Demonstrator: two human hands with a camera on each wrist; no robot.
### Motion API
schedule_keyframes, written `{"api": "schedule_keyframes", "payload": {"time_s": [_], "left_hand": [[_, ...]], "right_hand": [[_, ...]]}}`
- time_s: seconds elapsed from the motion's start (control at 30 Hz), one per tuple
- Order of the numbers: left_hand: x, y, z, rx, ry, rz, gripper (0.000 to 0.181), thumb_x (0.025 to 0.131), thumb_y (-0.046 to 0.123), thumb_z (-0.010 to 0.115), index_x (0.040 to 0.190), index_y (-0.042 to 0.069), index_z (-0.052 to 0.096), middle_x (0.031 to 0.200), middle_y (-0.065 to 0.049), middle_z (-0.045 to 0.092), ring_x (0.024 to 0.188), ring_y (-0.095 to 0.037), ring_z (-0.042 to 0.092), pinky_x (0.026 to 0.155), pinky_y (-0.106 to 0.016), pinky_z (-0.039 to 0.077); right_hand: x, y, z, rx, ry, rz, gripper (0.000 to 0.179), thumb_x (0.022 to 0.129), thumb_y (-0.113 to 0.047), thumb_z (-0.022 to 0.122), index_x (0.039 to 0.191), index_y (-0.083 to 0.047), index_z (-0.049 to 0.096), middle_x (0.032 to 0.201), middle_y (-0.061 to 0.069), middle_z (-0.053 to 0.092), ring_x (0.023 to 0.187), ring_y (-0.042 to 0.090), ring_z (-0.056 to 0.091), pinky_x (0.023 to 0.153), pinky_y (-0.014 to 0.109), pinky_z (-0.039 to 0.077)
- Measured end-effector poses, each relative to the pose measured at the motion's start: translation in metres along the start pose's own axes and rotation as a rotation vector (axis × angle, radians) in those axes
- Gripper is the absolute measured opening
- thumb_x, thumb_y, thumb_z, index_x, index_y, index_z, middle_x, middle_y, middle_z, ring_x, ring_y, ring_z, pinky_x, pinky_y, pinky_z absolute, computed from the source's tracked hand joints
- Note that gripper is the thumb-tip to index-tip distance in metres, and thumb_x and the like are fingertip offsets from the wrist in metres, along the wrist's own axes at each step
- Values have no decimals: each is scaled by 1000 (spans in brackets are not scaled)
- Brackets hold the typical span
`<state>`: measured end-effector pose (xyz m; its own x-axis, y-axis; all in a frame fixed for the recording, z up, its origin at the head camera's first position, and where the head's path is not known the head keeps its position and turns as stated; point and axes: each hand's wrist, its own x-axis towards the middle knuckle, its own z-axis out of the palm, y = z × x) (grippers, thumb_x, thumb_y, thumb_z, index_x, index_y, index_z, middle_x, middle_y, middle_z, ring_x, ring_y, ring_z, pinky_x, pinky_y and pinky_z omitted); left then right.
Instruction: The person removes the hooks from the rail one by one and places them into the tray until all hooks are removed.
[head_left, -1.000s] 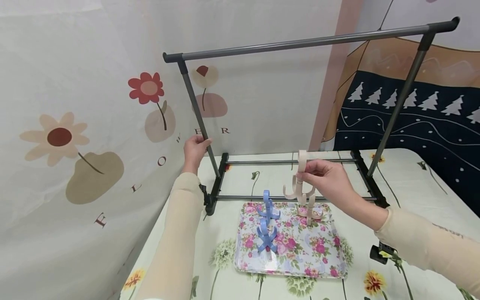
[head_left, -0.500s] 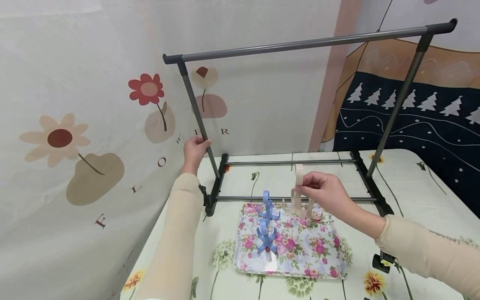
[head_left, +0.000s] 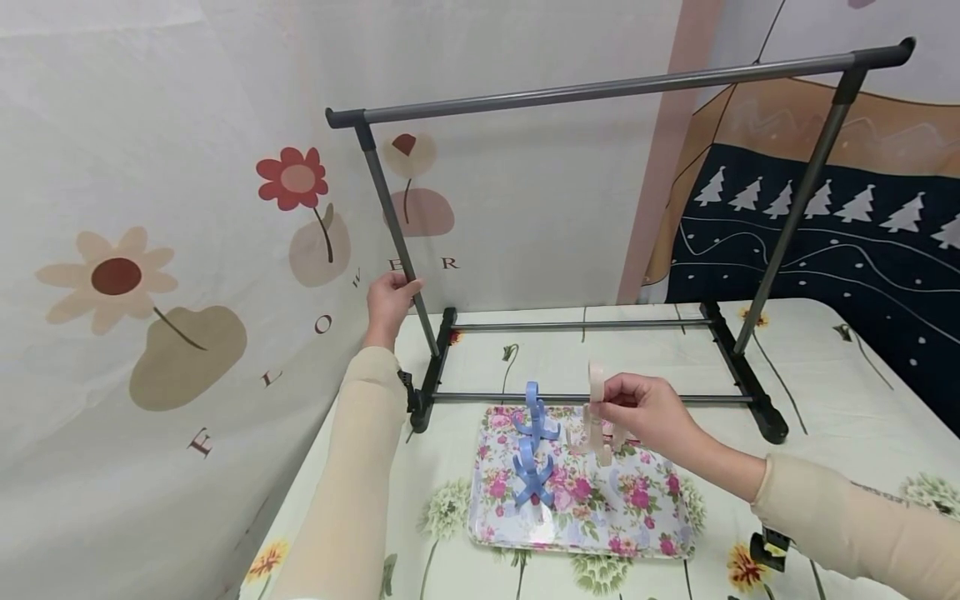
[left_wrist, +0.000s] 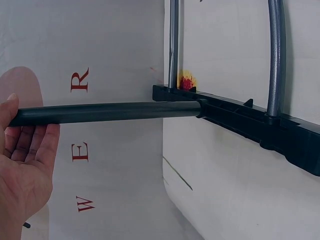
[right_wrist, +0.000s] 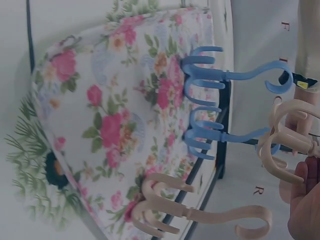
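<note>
My left hand [head_left: 390, 308] grips the left upright pole [head_left: 386, 196] of a grey clothes rack, its thumb on one side and fingers on the other. My right hand [head_left: 648, 412] pinches a beige claw hook [head_left: 596, 383] below its curved top, over the back right of a floral tray [head_left: 600, 521]. A second beige claw hook [right_wrist: 172, 207] stands on the tray in the right wrist view; in the head view it is largely hidden behind the held one. Two blue claw hooks [head_left: 536, 421] stand on the tray's left half, one in front of the other.
The rack's top bar [head_left: 615, 87] spans high above the tray. Its black feet [head_left: 738, 367] and lower crossbars [head_left: 480, 397] rest on the flower-patterned tablecloth [head_left: 840, 400], just behind the tray. A printed curtain [head_left: 187, 100] hangs close on the left and behind.
My right hand has lowered the beige claw hook from in front of the lower crossbars towards the tray. The left hand stays on the pole.
</note>
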<state>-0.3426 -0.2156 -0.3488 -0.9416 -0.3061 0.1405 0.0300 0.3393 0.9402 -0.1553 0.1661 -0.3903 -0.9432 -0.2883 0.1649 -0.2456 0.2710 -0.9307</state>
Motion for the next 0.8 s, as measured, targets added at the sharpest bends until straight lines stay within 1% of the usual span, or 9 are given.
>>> {"api": "schedule_keyframes", "payload": {"time_s": [0.07,0.13,0.27,0.37,0.47,0.6,0.7,0.8], "left_hand": [[0,0,0,0,0,-1,26,95,23,69,107,2,61,108,-11,62,107,-27,60,96,-39,50],[0,0,1,-2,3,-3,26,95,23,69,107,2,61,108,-11,61,106,-27,60,96,-39,50],[1,0,1,-6,3,-1,25,95,22,69,106,2,61,107,-10,62,105,-26,60,96,-38,50],[1,0,1,-6,0,5,24,95,23,69,105,2,61,107,-10,62,105,-26,60,96,-39,50],[1,0,0,-5,-3,9,24,95,22,69,106,2,61,106,-11,62,105,-27,60,96,-39,50],[2,0,0,-7,-5,9,24,95,21,69,106,1,61,106,-11,61,105,-28,61,95,-38,50],[2,0,0,-10,-5,7,24,95,21,69,105,2,61,106,-11,62,105,-28,61,95,-38,50],[1,0,0,-11,-3,3,24,95,22,70,105,2,62,106,-10,62,106,-27,60,96,-39,50]], "right_hand": [[-3,5,2,0,-10,3,8,91,-10,72,94,-2,70,86,10,71,70,16,65,53,28,52],[-5,9,3,-6,-16,-1,9,91,-11,72,94,-3,71,87,9,72,71,18,65,53,29,52],[-9,18,7,-3,-20,-24,7,91,-9,72,94,-3,71,89,8,72,77,22,68,62,32,57],[-12,26,9,7,-19,-32,7,90,-8,73,94,-3,71,90,9,72,78,22,68,67,34,58],[-14,33,11,9,-14,-30,7,90,-8,73,94,-3,71,90,9,72,79,24,68,66,34,58],[-17,42,16,9,-9,-16,6,90,-9,73,93,-4,71,90,8,72,78,28,67,62,33,56],[-18,48,19,3,-12,-14,5,90,-9,73,91,-5,70,90,8,71,78,29,67,62,33,57],[-19,52,22,-6,-13,-25,4,90,-8,72,90,-4,70,89,7,71,77,25,67,64,31,57]]}}
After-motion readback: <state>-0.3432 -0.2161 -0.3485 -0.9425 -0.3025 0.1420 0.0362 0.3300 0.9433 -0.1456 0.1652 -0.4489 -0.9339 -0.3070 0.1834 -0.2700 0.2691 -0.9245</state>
